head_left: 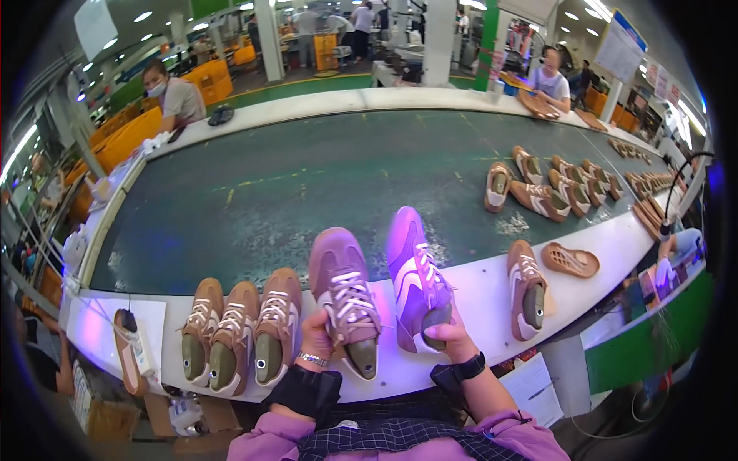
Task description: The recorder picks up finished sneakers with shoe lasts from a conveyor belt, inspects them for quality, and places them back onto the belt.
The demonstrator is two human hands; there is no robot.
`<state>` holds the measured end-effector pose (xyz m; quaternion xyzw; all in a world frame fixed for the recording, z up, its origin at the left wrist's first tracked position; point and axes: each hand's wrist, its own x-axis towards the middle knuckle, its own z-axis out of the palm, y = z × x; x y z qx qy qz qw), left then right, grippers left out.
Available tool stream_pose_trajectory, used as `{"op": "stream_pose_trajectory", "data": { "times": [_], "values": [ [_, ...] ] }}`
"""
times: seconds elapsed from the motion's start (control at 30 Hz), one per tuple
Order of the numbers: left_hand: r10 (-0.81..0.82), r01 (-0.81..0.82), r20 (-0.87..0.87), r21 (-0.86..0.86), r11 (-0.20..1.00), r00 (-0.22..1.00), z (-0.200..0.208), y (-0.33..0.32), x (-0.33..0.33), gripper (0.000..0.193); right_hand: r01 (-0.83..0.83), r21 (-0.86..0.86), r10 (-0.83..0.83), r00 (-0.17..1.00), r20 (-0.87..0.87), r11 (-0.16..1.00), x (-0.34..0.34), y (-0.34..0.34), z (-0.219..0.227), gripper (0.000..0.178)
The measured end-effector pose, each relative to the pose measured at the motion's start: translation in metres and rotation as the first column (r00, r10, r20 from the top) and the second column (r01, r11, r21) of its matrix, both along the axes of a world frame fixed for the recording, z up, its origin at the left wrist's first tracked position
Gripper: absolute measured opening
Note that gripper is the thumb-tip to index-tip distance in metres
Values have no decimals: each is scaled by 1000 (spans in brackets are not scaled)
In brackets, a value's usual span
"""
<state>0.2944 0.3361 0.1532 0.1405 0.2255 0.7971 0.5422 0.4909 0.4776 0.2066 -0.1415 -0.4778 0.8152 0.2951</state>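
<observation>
My left hand [317, 338] grips the heel of a brown laced shoe [344, 292] on a last, toe pointing away from me. My right hand [448, 338] holds the heel of a second shoe [415, 273] of the same kind, tinted purple by a light. Both shoes are held side by side over the white near edge [477, 288] of the conveyor. Three matching brown shoes [238, 326] stand in a row just left of my left hand.
One more shoe [526, 288] and a loose sole [570, 260] lie to my right on the white edge. Several shoes [550, 188] ride the dark green belt [307, 184] farther right. Other people work at the far side. A brush-like tool [127, 346] lies at far left.
</observation>
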Motion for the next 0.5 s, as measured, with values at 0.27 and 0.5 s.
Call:
{"op": "stream_pose_trajectory", "data": {
  "times": [0.27,0.5],
  "values": [
    [17,-20,-86,-29,999,996,6,-7,1,85,111,249,-93,992,-82,962,-15,5,-36,109],
    [-12,11,-32,-30,999,999,-32,1,-26,70,-259,-149,256,966,-40,954,-27,9,-19,92]
  ]
}}
